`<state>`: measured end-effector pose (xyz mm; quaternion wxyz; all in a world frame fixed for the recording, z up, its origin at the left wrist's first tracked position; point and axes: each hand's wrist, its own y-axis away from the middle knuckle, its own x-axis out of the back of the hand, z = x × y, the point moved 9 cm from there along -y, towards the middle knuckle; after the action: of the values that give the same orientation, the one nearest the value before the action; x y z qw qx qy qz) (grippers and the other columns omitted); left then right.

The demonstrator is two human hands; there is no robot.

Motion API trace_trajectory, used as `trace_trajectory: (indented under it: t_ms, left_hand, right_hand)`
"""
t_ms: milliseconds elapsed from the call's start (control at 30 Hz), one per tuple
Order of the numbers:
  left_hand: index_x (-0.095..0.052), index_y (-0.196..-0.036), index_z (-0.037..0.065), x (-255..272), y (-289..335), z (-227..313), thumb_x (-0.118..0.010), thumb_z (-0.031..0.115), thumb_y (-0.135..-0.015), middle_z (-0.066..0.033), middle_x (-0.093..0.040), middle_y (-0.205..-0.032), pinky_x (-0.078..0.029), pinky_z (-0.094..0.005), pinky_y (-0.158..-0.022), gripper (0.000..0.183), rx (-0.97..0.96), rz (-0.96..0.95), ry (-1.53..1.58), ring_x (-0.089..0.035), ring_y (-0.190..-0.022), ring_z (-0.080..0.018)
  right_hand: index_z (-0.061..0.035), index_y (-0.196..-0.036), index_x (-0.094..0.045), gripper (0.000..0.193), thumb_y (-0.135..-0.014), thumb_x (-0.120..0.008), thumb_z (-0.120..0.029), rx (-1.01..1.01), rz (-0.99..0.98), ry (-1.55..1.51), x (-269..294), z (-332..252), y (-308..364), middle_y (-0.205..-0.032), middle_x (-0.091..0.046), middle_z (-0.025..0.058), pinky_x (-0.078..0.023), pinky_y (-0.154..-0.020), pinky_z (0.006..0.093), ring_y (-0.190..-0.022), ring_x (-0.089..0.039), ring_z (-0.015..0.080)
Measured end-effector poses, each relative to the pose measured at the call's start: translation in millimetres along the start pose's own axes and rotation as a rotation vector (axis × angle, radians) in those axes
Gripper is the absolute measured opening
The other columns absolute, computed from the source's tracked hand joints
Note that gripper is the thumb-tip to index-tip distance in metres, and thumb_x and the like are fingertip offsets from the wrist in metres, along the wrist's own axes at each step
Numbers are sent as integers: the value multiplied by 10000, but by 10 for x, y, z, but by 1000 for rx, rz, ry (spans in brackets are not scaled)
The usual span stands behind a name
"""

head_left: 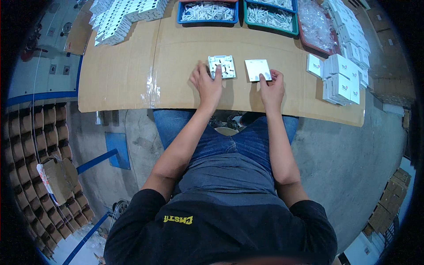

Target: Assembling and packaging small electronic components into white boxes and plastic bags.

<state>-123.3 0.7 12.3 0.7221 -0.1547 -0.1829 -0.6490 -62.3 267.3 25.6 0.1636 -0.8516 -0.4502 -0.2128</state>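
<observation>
On the cardboard-covered table lies a square white plastic housing (221,67), its open side up with small dark and metal parts showing inside. My left hand (206,86) is at its left, the thumb touching the housing's lower left part. The other fingers of that hand stand apart from the thumb, slightly blurred. To the right is a flat, square white plate (256,68) with a plain face up. My right hand (272,90) has its lower right corner between the thumb on top and curled fingers, which are partly hidden.
Stacked white boxes (340,81) stand at the right, and more white square pieces (119,22) at the far left. Along the far edge are a blue tray (207,23) and a green tray (271,30) of small white parts, and a red tray (318,49) of clear plastic bags.
</observation>
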Motion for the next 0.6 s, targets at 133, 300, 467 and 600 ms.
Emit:
trace_trajectory:
  t_ms: [133, 300, 467, 600]
  left_hand:
    - [-284, -1505, -49, 51, 276, 380, -800, 470, -762, -285, -431, -1366, -270, -517, -1096, 1043, -173, 155, -383, -398, -1278, -424]
    - [-332, -1502, -19, -99, 90, 388, -839, 535, -659, -213, -425, -1399, -299, -502, -1077, 1129, -265, 103, -518, -414, -1286, -370]
    - [-364, -1481, -18, -74, -8, 351, -839, 506, -660, -201, -449, -1381, -311, -501, -1060, 1084, -301, 93, -514, -423, -1285, -361]
    - [-367, -1489, 2, -65, 28, 382, -847, 534, -664, -218, -454, -1375, -336, -517, -1064, 1093, -346, 114, -479, -443, -1270, -392]
  right_hand:
    - [-61, -1251, -583, 510, -818, -779, -246, 367, -30, 304, 1, -288, 91, -1422, -485, 219, -372, -1067, 503, -1313, -451, 388]
    - [-146, -1279, -647, 499, -834, -766, -339, 518, -136, 453, -282, -357, 124, -1442, -474, 197, -359, -1079, 520, -1313, -453, 382]
    - [-126, -1211, -682, 482, -808, -785, -369, 433, -20, 405, -156, -253, 38, -1422, -486, 197, -369, -1070, 509, -1301, -457, 391]
    - [-104, -1226, -655, 544, -760, -813, -335, 459, 28, 399, -126, -267, 49, -1406, -488, 218, -368, -1073, 525, -1300, -453, 411]
